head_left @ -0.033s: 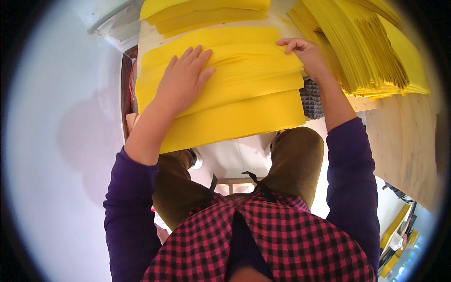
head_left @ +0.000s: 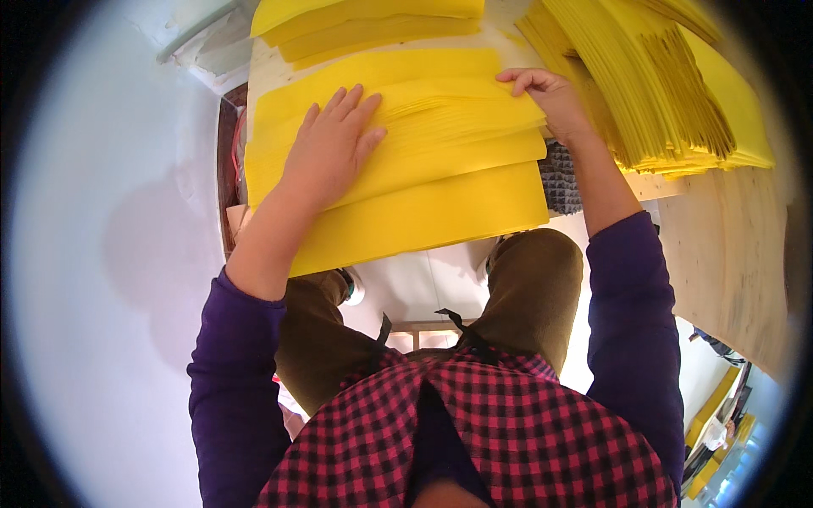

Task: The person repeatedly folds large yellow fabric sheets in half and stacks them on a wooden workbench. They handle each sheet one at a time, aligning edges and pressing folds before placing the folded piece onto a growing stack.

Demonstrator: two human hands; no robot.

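A stack of thin yellow sheets (head_left: 457, 140) lies in front of me on the table, its layers fanned toward me. I cannot tell whether they are fabric or paper. My left hand (head_left: 326, 152) rests flat on the left part of the stack, fingers stretched forward and thumb apart. At the far right corner, my right hand (head_left: 552, 100) has its fingers curled and pinches the edge of a yellow sheet. A wider yellow layer (head_left: 440, 212) sticks out at the near side, overhanging toward my knees.
More yellow sheets (head_left: 373, 30) lie at the back of the wooden table. A tall bundle of folded yellow sheets (head_left: 644, 93) stands at the right, on a wooden surface (head_left: 720, 245). Dark grey bumpy foam (head_left: 561, 178) shows beside the stack. A white wall (head_left: 110, 254) is at the left.
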